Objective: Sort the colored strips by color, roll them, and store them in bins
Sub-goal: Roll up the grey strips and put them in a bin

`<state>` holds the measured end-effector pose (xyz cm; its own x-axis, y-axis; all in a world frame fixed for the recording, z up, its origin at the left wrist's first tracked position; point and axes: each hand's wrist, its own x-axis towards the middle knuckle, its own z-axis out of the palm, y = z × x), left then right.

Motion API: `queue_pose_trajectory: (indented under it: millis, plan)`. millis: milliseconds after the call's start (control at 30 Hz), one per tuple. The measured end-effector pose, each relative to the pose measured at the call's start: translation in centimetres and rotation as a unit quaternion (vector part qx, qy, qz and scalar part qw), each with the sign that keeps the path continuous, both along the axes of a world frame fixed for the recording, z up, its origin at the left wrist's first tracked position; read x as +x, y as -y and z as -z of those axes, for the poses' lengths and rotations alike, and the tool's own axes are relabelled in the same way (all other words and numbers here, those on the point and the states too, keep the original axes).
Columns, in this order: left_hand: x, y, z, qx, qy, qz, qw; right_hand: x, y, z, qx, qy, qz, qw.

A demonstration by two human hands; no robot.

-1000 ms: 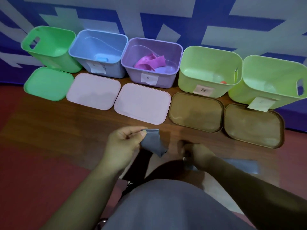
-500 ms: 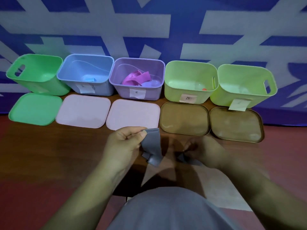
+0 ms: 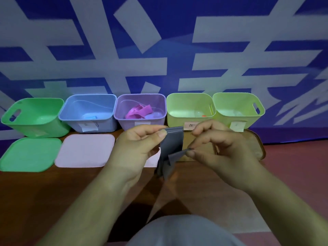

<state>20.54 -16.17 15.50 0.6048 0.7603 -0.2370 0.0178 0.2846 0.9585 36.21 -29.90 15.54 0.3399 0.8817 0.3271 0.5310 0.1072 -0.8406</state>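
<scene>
Pinching one grey strip [image 3: 173, 144], left hand [image 3: 136, 146] grips its top and right hand [image 3: 218, 150] its lower end. Behind stand five: one green bin [image 3: 35, 119], one blue bin [image 3: 74, 110], one purple bin [image 3: 124, 107], two lime bins [image 3: 177, 107] [image 3: 236, 103].

Nothing legible: small paper labels [image 3: 88, 126] on the bins [image 3: 104, 124] bear blurred marks, and the banner [image 3: 177, 41] shows only cropped white strokes

Dim, bluish light from ahead: my left hand [image 3: 136, 146] and right hand [image 3: 220, 150] throw a dark shadow toward me on the floor [image 3: 53, 192]. Edges smear, and the banner [image 3: 177, 64] bows.
</scene>
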Motion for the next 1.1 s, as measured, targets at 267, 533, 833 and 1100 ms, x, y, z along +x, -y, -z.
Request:
queue_pose_trajectory:
  millis: [267, 533, 833, 1100]
  plan:
    - [-1.1, 0.6, -2.8, -0.001, 0.043, 0.053, 0.998, -1.8, -1.2, -1.2, 0.086, -0.097, 0.052, 0.990]
    - [-1.4, 0.5, -3.6, -0.037, 0.034, 0.072, 0.996, -3.3, -1.6, -2.1, 0.127, -0.179, 0.058, 0.974]
    - [-1.1, -1.7, -6.6, 0.021, 0.062, 0.042, 0.997, -3.3, -4.9, -5.5, 0.157, -0.142, 0.095, 0.973]
    - [-1.4, -4.2, -9.8, 0.279, 0.021, 0.005, 0.960, -2.9, -8.0, -9.2, 0.150, -0.113, 0.093, 0.978]
